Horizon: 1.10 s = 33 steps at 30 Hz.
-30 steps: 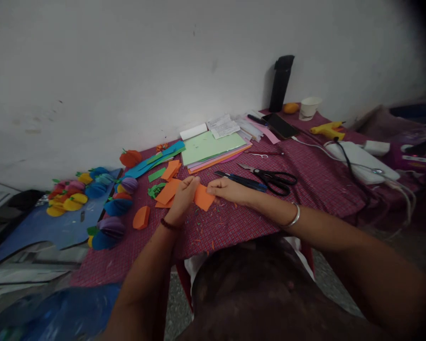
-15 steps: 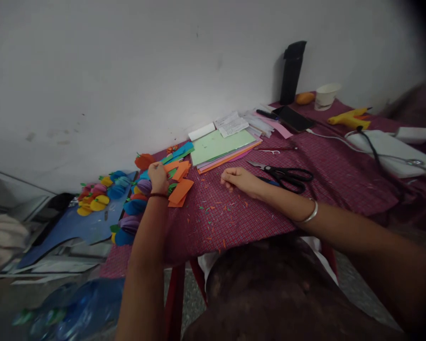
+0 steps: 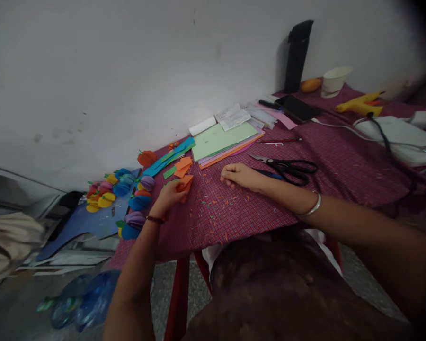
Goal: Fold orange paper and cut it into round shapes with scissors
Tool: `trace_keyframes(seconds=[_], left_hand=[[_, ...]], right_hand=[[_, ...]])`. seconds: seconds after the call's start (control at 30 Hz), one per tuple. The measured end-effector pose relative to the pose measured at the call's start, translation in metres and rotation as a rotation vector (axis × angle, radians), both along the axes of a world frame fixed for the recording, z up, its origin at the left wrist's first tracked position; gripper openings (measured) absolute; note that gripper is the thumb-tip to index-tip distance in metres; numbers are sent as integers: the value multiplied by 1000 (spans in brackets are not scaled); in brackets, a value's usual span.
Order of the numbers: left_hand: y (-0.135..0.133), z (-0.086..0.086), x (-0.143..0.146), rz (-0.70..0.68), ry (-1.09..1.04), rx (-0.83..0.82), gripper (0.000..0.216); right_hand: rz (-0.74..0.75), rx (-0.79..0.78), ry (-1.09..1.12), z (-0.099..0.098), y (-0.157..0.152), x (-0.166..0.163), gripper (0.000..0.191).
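My left hand (image 3: 172, 195) pinches at the orange paper pieces (image 3: 187, 183) on the table's left part; its fingertips partly cover them. Just behind lie more orange paper pieces (image 3: 183, 166) and a green paper piece (image 3: 169, 172). My right hand (image 3: 237, 175) rests on the checked cloth with fingers curled in, and nothing shows in it. Black-handled scissors (image 3: 287, 166) lie beside the right wrist. An orange paper pumpkin (image 3: 147, 158) sits at the back left. Left of my left hand stand several coloured paper pumpkins (image 3: 140, 201).
Behind are stacked coloured paper sheets (image 3: 222, 141) and blue paper strips (image 3: 168, 157). At right are a phone (image 3: 296, 108), black bottle (image 3: 298, 59), paper cup (image 3: 335, 81) and yellow glue gun (image 3: 360, 104). More pumpkins (image 3: 106, 200) sit on a blue surface (image 3: 88, 221). Paper scraps dot the cloth.
My left hand has moved from beside the orange pumpkin at the back toward me and right, onto the orange paper pieces. My right hand has stayed put. The view has shifted slightly.
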<state>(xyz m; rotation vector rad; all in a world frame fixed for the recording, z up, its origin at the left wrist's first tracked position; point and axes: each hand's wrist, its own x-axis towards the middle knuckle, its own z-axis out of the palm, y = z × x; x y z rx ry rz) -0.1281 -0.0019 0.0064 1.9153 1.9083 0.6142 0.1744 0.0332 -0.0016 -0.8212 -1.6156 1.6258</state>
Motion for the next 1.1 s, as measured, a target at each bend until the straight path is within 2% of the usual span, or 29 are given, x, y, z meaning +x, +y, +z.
trace_keyframes(seconds=[0.17, 0.27, 0.37, 0.47, 0.53, 0.6, 0.7, 0.8, 0.9, 1.0, 1.1], left_hand=[[-1, 6, -7, 102, -102, -25, 27], [-11, 22, 1, 186, -132, 140, 21], [-23, 40, 33, 184, -330, 341, 20], [-28, 46, 81, 37, -704, 230, 24], [-25, 42, 112, -57, -837, 151, 26], [-20, 35, 135, -95, -899, 88, 30], [-15, 27, 152, -110, -924, 49, 37], [-13, 23, 152, -133, -918, 90, 32], [-11, 17, 148, -115, -877, 131, 29], [-9, 10, 144, -74, -854, 171, 26], [-6, 5, 139, -55, -824, 210, 23]], right_hand=[[3, 23, -7, 2, 0, 0, 17], [8, 45, -24, 0, 0, -1, 12], [41, 47, 37, 0, -2, -2, 9], [132, 41, 212, 3, -5, 0, 27], [135, 47, 297, 6, -6, 0, 38], [24, 36, 347, 7, -3, 1, 40], [-156, -17, 367, 7, 6, 4, 33], [-127, -24, 222, 8, 12, 8, 21], [-79, 88, 69, 10, 10, 9, 12], [-45, 184, 77, 13, 5, 9, 18], [-82, 190, 178, 15, 4, 11, 30]])
